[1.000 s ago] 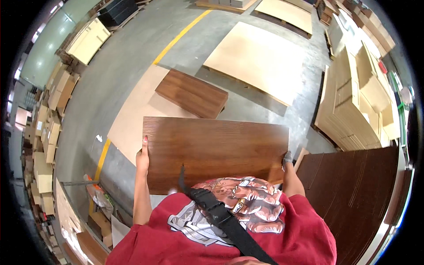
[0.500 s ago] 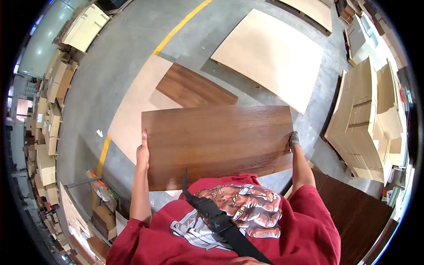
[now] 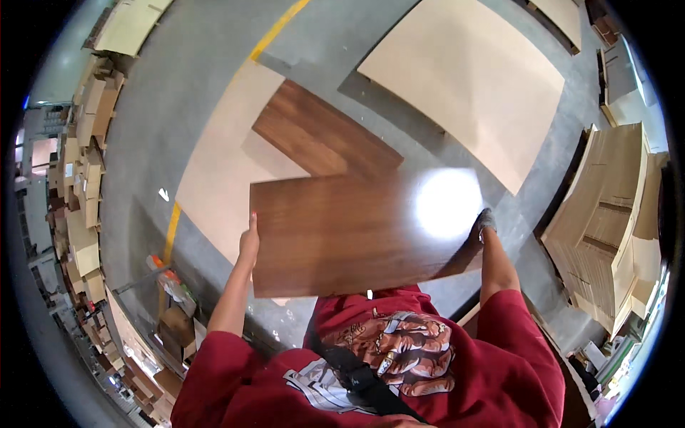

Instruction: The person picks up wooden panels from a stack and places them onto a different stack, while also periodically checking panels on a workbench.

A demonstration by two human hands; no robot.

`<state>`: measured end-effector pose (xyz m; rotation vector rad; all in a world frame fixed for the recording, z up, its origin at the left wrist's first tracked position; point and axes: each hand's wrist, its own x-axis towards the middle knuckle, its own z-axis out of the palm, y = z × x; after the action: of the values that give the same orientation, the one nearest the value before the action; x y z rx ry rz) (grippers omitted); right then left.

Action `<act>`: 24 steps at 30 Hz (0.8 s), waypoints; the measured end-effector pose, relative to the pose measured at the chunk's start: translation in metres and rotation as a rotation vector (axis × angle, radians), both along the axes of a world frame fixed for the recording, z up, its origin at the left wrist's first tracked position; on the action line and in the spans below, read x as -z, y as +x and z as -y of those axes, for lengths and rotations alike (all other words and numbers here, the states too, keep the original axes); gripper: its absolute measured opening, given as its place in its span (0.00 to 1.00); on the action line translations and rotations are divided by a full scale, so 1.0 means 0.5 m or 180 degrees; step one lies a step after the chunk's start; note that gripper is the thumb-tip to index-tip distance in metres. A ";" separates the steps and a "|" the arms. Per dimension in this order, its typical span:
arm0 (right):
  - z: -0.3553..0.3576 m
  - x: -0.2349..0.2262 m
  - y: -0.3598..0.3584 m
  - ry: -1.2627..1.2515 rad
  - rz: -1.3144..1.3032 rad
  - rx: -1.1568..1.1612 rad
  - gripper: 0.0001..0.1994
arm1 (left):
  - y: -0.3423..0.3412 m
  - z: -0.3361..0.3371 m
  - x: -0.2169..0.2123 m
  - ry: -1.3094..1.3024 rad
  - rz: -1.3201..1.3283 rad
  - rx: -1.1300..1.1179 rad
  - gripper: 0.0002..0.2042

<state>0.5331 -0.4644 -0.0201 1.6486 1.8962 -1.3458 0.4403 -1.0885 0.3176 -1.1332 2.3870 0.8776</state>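
In front of my body hangs a brown wood-grain board, held level by its two short ends. A bright glare spot covers its right part. My left hand grips the left edge, thumb on the upper face and fingers hidden beneath. At the opposite edge my right hand, in a dark grey glove, is closed on the board. Beyond it, a second brown wood-grain board lies at a slant on a pale flat sheet on the floor. The held board overlaps its near end in view.
A low stack topped with a large pale board lies ahead to the right. Stacked cardboard stands at the right. Cartons line the left side. A yellow line runs along the grey floor, and a rack stands at the lower left.
The held board has tilted, and a bright glare now shows on it. Both hands keep their grip and sit slightly further right in view. The surroundings have shifted with my head.
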 end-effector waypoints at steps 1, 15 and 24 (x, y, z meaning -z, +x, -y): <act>-0.005 0.008 -0.006 0.0064 0.0026 0.0040 0.27 | -0.040 -0.013 0.024 -0.0044 0.0030 0.0159 0.48; 0.136 0.181 -0.128 0.0029 0.0180 0.1009 0.31 | -0.384 0.177 0.594 0.1411 0.0156 -0.0246 0.51; 0.221 0.290 -0.096 0.0552 0.0464 0.0607 0.29 | -0.475 0.242 0.705 0.0831 -0.0032 0.0315 0.50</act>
<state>0.4851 -0.5748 -0.1652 1.9981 1.8547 -1.1173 0.2029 -1.2097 -0.0351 -0.9043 2.2336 1.1228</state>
